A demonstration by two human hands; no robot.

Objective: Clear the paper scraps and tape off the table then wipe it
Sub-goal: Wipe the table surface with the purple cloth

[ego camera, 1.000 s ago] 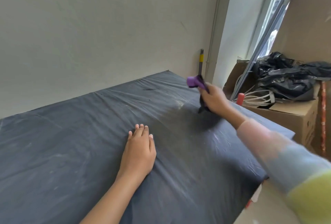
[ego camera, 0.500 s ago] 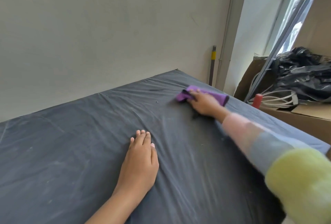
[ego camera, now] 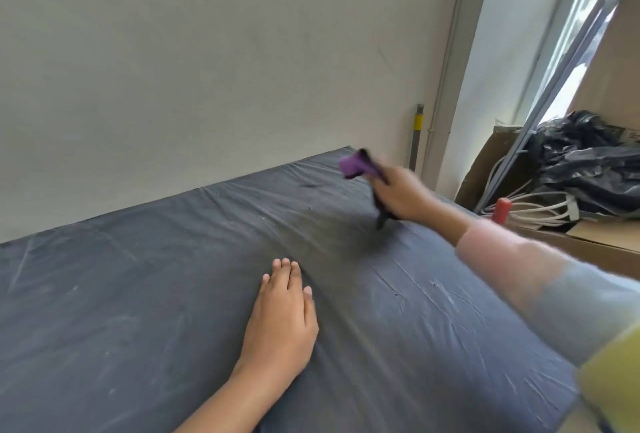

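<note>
A table [ego camera: 138, 294] under a wrinkled dark blue-grey cover fills the view, marked with pale streaks. My right hand [ego camera: 401, 195] is raised just above its far right corner, shut on a bunched purple and black cloth [ego camera: 356, 166]; one dark end hangs down below my fist. My left hand [ego camera: 280, 321] lies flat, palm down, on the cover near the middle, fingers together. No paper scraps or tape show on the table; a few tiny specks dot the cover.
A plain wall runs along the table's far edge. A grey pole with a yellow band [ego camera: 417, 134] leans in the corner. To the right stands a cardboard box [ego camera: 606, 242] with white cables [ego camera: 533, 207], a red-capped item [ego camera: 502, 209] and black plastic bags [ego camera: 588, 166].
My right hand, which pressed the cloth flat on the cover half a second ago, has lifted off with the cloth bunched in its fist. My left hand stays put.
</note>
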